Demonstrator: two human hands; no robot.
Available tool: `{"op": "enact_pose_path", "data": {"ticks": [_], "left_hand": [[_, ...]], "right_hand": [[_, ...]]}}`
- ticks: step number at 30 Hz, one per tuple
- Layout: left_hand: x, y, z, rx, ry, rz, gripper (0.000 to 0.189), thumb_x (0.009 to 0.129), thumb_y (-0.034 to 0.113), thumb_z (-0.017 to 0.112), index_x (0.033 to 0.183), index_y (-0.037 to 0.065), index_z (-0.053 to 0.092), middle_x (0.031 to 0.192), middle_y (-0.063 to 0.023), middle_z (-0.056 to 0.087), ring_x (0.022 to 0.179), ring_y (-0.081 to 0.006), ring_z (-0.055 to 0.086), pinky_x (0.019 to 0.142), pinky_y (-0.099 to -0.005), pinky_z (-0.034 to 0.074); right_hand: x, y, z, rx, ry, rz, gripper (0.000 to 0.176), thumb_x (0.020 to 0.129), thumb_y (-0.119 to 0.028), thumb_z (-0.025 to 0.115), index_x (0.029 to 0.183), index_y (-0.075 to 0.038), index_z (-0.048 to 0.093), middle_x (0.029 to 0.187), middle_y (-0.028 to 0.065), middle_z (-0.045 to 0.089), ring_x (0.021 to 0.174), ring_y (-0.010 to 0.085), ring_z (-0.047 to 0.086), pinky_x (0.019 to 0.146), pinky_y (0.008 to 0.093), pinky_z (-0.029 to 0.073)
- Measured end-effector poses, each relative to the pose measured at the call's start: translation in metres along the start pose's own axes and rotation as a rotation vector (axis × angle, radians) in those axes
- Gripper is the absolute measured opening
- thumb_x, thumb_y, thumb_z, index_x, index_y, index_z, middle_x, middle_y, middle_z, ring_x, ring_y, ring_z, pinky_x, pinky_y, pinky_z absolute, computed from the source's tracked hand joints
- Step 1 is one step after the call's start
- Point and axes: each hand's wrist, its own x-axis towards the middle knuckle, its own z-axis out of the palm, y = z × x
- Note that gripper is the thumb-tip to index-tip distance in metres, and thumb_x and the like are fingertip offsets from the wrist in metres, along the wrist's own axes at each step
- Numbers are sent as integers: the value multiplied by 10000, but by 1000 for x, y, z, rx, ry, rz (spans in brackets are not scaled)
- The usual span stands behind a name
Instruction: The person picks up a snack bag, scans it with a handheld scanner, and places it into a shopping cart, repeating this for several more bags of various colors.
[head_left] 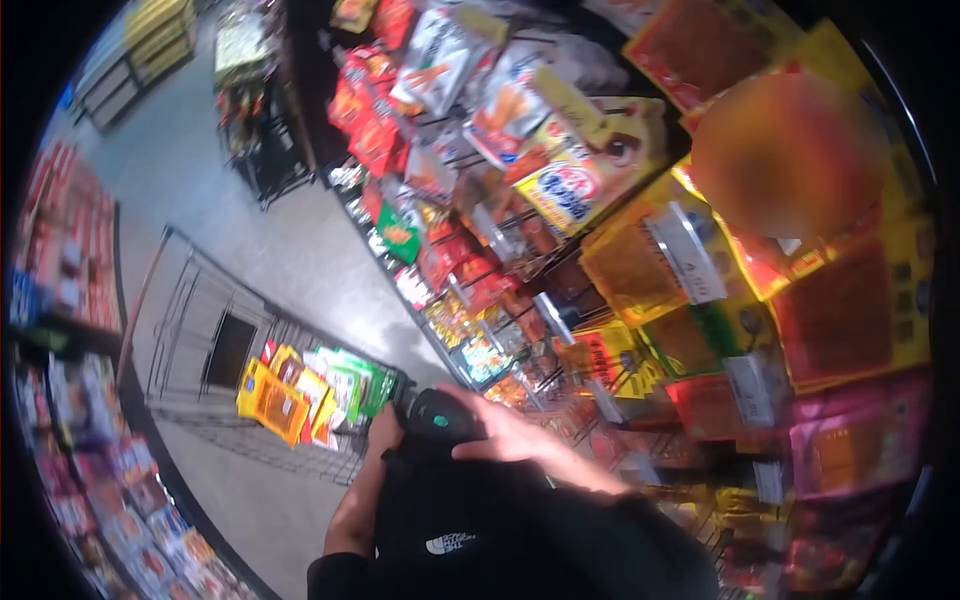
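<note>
My left hand point(384, 432) is closed at the near end of a wire shopping cart point(185, 405), where its handle is; the handle itself is mostly hidden. My right hand point(508, 432) lies around a rounded black object point(432, 412) with a small green light, its thumb and fingers on either side. What this object is, I cannot make out. Inside the cart lie a yellow-orange packet point(270, 402), several green-and-white packets point(350, 378) and other bags between them.
Packaged snacks hang on the rack point(690, 265) along the right, close to my right arm. More goods fill a shelf point(105, 470) at the lower left. Grey floor point(200, 170) runs past a dark display stand point(262, 150) ahead.
</note>
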Motion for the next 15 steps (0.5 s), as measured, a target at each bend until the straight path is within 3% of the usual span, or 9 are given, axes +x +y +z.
{"op": "enact_pose_path", "data": {"ticks": [1, 6, 10, 15], "left_hand": [[-9, 7, -18, 171, -12, 7, 424, 805, 101, 580, 1208, 23, 477, 1025, -257, 625, 949, -426, 631, 802, -518, 512], [7, -7, -22, 206, -92, -25, 500, 807, 83, 548, 1286, -5, 433, 1104, -265, 616, 999, -419, 634, 838, -493, 526], [43, -65, -6, 239, -97, 125, 527, 849, 112, 521, 1336, -38, 388, 1158, -283, 606, 1018, -415, 639, 880, -473, 523], [91, -130, -17, 197, -138, 247, 529, 874, 159, 517, 1322, -83, 373, 1063, -271, 627, 948, -403, 656, 823, -465, 532]], "right_hand": [[0, 8, 1, -21, 16, -40, 913, 769, -130, 780, 1512, -10, 263, 1418, 209, 476, 1313, 269, 464, 1095, 371, 367], [-3, 19, 6, -8, 50, 3, 934, 767, -200, 795, 1516, -28, 264, 1389, 217, 503, 1277, 275, 498, 1071, 368, 389], [7, 23, 7, 1, 69, -10, 945, 783, -290, 785, 1525, -54, 250, 1387, 213, 509, 1269, 270, 508, 1047, 373, 409], [35, 8, -6, 5, 71, 28, 951, 786, -298, 782, 1531, -71, 237, 1410, 203, 496, 1284, 279, 502, 1052, 373, 407]]}}
